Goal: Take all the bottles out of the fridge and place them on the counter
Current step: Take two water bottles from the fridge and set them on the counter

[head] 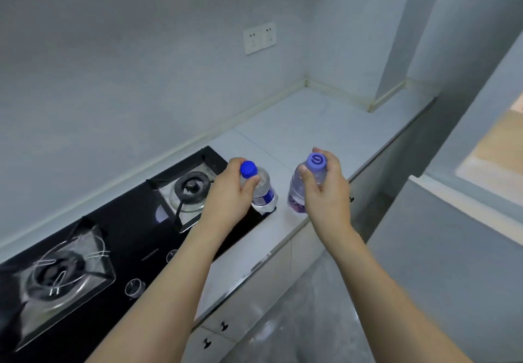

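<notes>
Gripping w/ both hands, one bottle each. My left hand (230, 190): fingers curled round the neck and shoulder of the blue-cap bottle (261, 190), thumb on the near side just below the cap. Bottle is clear, blue label band, upright w/ slight tilt. Its base sits at the right edge of the black stove top (119, 221), where glass meets the white counter (325, 125); I cannot tell whether the base is fully down or just above the surface.

My right hand (325, 190): thumb and fingers pinch the upper part of the purple-cap bottle (300, 190), fingertips wrapped behind the cap, thumb at the shoulder. Bottle is clear w/ purplish tint low down, upright, base over the counter near the front edge. Contact w/ counter not confirmable from this angle.

Relative positions: the two bottles stand near each other, apart, not touching; purple-cap one is at 3 o'clock from the blue-cap one. Both forearms enter from 6 o'clock.

Surroundings: right burner (192, 190) at 9 o'clock from my left hand, just beside it; left burner (56, 275) further toward 8 o'clock. Stove knobs (134, 287) along the front strip. Wall socket pair (259, 38) at 12 o'clock above the bottles. Cabinet handles (215, 334) below the counter edge, toward 6 o'clock.
</notes>
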Action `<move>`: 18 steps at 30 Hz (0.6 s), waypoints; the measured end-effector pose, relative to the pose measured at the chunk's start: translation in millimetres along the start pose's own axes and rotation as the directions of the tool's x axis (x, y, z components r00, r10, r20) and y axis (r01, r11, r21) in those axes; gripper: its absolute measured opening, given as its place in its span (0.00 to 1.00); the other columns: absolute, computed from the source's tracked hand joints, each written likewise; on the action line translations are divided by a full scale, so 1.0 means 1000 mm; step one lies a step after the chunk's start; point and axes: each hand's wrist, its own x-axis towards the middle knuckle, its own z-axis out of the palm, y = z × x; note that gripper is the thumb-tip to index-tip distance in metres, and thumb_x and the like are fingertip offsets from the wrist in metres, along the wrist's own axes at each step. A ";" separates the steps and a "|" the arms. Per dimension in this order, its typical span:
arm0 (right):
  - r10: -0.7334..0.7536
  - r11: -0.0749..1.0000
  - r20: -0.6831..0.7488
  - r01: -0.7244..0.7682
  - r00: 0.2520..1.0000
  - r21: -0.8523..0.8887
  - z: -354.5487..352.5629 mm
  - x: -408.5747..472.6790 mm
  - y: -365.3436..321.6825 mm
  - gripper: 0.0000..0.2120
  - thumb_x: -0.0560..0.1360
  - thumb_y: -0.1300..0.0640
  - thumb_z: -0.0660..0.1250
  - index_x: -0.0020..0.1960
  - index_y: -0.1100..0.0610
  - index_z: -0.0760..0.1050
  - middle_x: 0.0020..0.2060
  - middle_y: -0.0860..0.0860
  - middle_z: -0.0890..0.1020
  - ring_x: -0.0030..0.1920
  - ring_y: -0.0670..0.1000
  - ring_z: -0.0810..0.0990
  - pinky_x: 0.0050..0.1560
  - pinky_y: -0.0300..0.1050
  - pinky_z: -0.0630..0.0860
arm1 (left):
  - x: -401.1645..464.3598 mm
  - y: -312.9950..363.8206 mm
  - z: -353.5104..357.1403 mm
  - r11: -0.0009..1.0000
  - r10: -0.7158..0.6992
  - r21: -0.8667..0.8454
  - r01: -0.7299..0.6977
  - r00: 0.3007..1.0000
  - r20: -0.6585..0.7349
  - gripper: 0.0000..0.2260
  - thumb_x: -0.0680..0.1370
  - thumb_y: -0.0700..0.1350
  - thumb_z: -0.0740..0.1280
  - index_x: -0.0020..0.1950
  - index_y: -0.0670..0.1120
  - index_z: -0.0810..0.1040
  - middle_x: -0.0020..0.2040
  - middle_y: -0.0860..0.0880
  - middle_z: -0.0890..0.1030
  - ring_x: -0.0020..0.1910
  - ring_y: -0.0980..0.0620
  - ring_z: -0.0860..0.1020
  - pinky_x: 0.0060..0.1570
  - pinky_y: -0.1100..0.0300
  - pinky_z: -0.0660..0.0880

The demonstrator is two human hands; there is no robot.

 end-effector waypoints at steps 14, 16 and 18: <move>-0.174 0.983 0.411 0.132 0.895 0.130 0.096 0.049 -0.017 0.17 0.79 0.60 0.64 0.67 0.58 0.69 0.46 0.33 0.72 0.46 0.21 0.71 0.44 0.17 0.64 | -0.003 -0.048 -0.044 0.947 -0.311 -0.009 0.320 0.913 -0.266 0.14 0.78 0.52 0.66 0.62 0.52 0.70 0.45 0.51 0.78 0.41 0.52 0.76 0.39 0.58 0.71; -0.201 0.977 0.462 0.145 0.864 0.155 0.112 0.045 -0.018 0.17 0.79 0.60 0.64 0.67 0.59 0.70 0.47 0.33 0.72 0.47 0.22 0.71 0.46 0.17 0.64 | -0.014 -0.056 -0.051 0.922 -0.368 -0.009 0.386 0.870 -0.327 0.13 0.78 0.51 0.66 0.61 0.53 0.70 0.41 0.52 0.76 0.36 0.53 0.74 0.35 0.60 0.68; -0.217 0.974 0.481 0.153 0.849 0.170 0.121 0.039 -0.020 0.18 0.79 0.59 0.65 0.68 0.58 0.70 0.49 0.38 0.75 0.48 0.24 0.72 0.48 0.18 0.65 | -0.024 -0.062 -0.056 0.908 -0.392 -0.001 0.419 0.848 -0.358 0.13 0.78 0.52 0.66 0.60 0.53 0.69 0.40 0.52 0.76 0.35 0.54 0.73 0.33 0.61 0.66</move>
